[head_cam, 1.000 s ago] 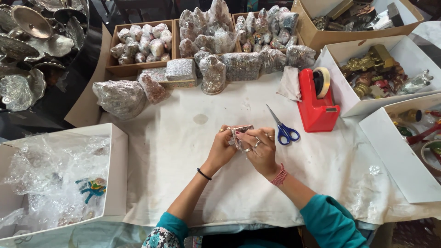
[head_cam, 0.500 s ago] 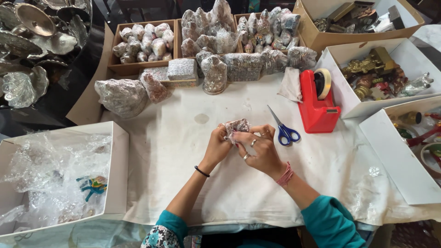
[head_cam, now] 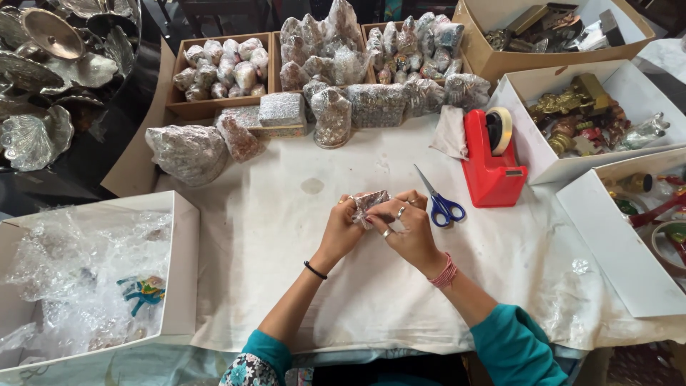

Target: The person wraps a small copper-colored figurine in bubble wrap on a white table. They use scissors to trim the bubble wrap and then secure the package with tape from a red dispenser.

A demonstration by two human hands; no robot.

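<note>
Small plastic-wrapped item held above tabletop centre, pinched between both hands. Left hand grip closed on its left end; right hand closed on right side. Long axis roughly left-right; scissors just beside right hand.

**Teal sleeves, a few small ornaments**

Both arms are bare from the wrists to above the elbows, where teal sleeves begin. The right sleeve is plain teal and bunches loosely round the upper arm. The left sleeve shows the same teal, and below it comes a patch of patterned cloth with white and dark flowers.

The left hand has a thin black band at the wrist. The right hand wears a bundle of pink thread or thin bangles at the wrist and two pale metal rings on its fingers.
</note>
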